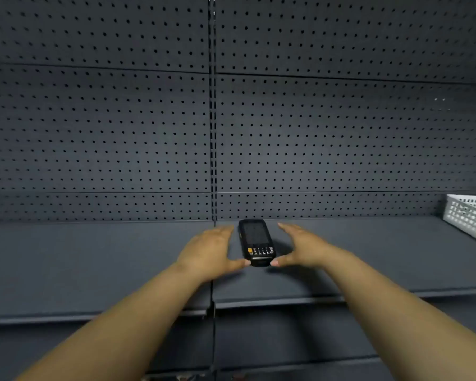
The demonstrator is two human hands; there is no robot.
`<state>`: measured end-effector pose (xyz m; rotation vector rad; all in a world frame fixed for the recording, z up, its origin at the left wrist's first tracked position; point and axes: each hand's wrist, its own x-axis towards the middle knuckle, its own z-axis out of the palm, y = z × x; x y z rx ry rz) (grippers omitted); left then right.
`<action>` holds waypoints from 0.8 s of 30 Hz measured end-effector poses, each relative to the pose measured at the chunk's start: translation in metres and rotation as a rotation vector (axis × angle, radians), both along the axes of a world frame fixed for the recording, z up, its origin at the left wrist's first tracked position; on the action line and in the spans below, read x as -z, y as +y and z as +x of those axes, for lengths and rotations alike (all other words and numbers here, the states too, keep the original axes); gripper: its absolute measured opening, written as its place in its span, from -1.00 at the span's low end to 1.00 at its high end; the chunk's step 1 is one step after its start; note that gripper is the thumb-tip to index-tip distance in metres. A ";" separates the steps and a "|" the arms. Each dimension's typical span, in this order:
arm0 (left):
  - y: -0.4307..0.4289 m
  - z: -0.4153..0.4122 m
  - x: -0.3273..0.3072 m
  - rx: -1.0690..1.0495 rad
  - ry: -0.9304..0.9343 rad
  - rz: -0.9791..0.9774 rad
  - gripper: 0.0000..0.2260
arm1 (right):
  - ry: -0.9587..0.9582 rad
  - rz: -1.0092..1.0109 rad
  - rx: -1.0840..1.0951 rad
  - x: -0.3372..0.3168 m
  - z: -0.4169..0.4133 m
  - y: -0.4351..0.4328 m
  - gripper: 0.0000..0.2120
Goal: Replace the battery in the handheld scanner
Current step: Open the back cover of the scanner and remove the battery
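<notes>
Black scanner lies screen-up; thumbs seemingly touch its near end.

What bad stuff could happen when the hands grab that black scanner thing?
1. The scanner lies screen up on the smooth shelf; only the thumbs seem near its bottom end, so it might slide away.
2. With the left hand and right hand both open, a loose pinch could drop it off the shelf's front edge.

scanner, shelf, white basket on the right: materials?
Scanner: looks like black moulded plastic, with a glossy dark screen and small printed keys. Shelf: probably painted sheet metal, matte dark grey, folded front lip. White basket: likely plastic, judging by its moulded lattice wall.
</notes>
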<state>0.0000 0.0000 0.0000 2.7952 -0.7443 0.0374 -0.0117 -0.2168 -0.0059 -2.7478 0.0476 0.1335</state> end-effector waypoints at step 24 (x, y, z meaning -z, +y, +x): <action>-0.045 0.073 0.021 0.102 0.223 0.013 -0.29 | 0.250 0.074 -0.180 0.013 0.069 -0.021 -0.14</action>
